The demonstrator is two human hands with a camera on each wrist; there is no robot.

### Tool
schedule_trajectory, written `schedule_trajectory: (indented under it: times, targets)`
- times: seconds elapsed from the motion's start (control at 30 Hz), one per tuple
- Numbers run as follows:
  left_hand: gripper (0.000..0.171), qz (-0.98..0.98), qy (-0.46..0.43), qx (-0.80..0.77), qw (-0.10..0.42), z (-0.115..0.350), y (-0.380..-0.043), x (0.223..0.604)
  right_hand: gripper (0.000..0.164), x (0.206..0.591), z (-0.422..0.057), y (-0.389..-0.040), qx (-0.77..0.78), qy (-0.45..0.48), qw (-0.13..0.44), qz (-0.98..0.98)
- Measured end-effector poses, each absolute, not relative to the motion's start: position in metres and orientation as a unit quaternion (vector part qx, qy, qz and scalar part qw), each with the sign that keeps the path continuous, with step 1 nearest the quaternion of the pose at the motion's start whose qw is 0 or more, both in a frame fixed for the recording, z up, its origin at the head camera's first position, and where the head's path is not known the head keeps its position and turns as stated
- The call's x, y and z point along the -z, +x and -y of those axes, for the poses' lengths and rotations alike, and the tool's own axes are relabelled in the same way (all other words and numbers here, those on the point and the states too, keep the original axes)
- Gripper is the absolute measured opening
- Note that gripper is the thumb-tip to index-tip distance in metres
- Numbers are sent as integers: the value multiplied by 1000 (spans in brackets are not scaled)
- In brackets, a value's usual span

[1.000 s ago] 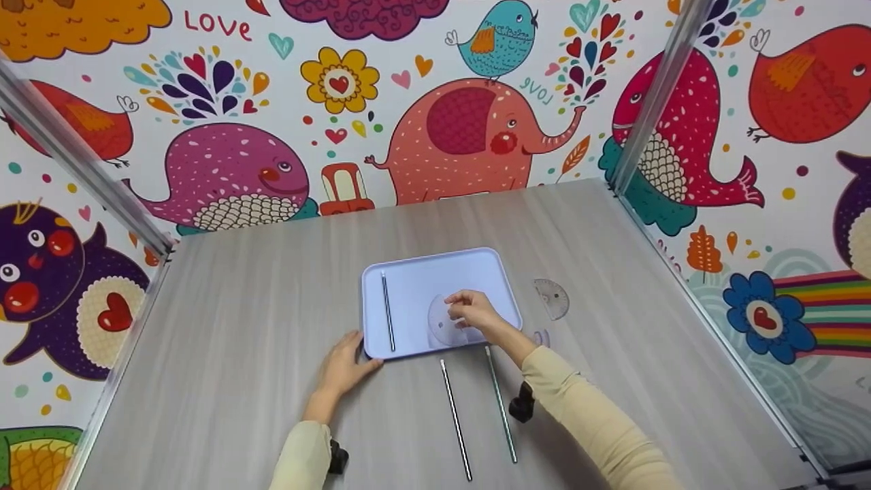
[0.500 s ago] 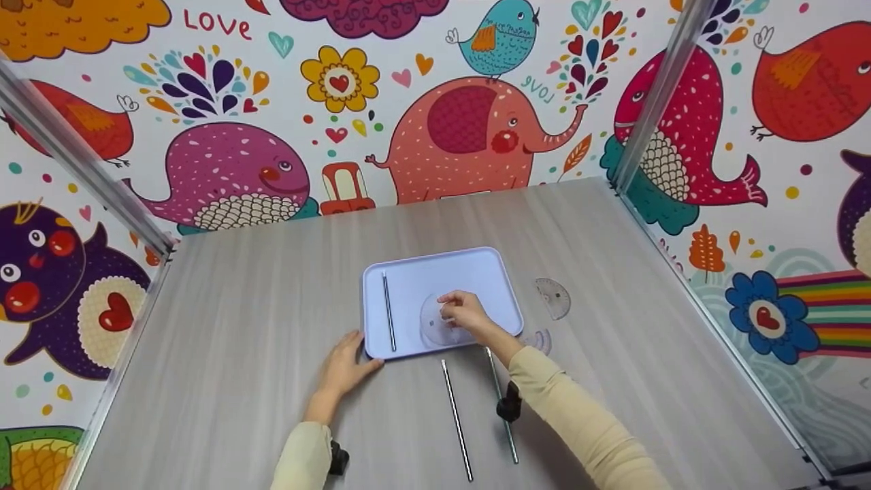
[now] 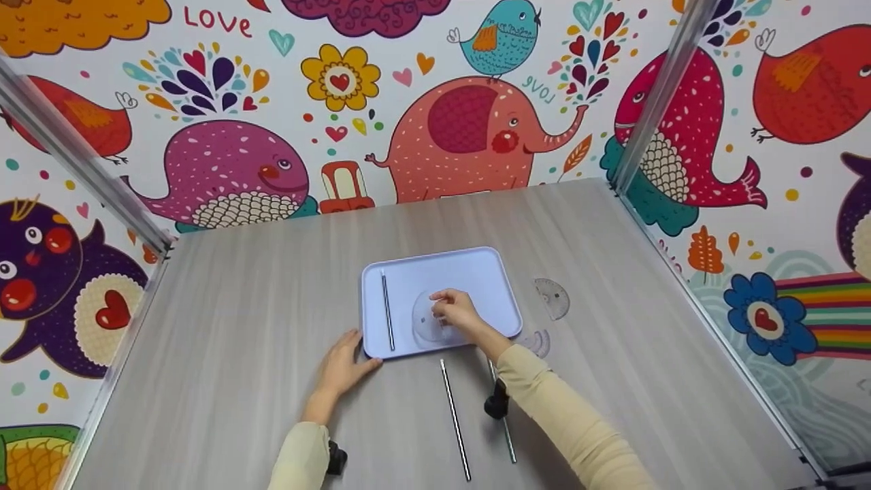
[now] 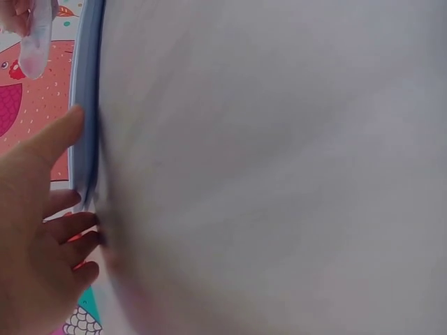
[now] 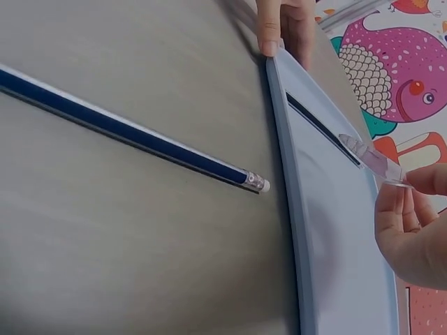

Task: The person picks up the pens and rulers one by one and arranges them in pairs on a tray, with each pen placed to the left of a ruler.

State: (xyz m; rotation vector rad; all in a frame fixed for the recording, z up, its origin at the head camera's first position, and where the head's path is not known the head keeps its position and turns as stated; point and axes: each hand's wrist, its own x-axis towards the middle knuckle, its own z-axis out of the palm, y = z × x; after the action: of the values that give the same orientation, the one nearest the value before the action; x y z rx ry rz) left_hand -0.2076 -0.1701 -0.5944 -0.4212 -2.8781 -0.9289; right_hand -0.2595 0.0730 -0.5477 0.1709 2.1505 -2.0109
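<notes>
Clear plastic protractor, pinched between the thumb and fingertips of the right hand, is held over the pale lavender-blue tray, its curved edge towards the tray's left side. In the right wrist view it is tilted above the tray floor, with a soft shadow below.

Left of it, inside the tray, a dark pencil lies lengthwise near the left wall. At the tray's near left corner rests the left hand, its thumb along the near side and its fingers against the left side, thumb and fingers spread apart. The two hands are well apart from each other.

Just off the tray's near right corner lies an arc-shaped clear protractor; whether it touches the tray I cannot tell. Farther up on the right, a half-round protractor lies flat on the wood-grain table.

In front of the tray lie a silver-striped pencil, its white eraser pointing towards the tray, and a greenish pencil, partly hidden behind the right wrist's black camera. Both forearms wear cream sleeves. Behind the table stands a wall printed with a coral elephant and a purple whale.
</notes>
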Motion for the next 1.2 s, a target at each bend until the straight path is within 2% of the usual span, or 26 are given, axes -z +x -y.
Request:
schedule_trajectory:
  times: [0.57, 0.93, 1.13, 1.2]
  targets:
    - [69, 946, -127, 298, 26, 170, -206, 593, 32, 556, -61, -268, 714, 55, 94, -692]
    - [68, 944, -134, 301, 31, 169, -209, 595, 33, 570, -58, -273, 724, 44, 99, -681]
    - [68, 945, -133, 298, 33, 169, -209, 595, 31, 583, -47, -281, 704, 42, 75, -705]
    - [68, 945, -133, 297, 34, 169, -209, 596, 27, 602, -47, -291, 713, 17, 55, -699]
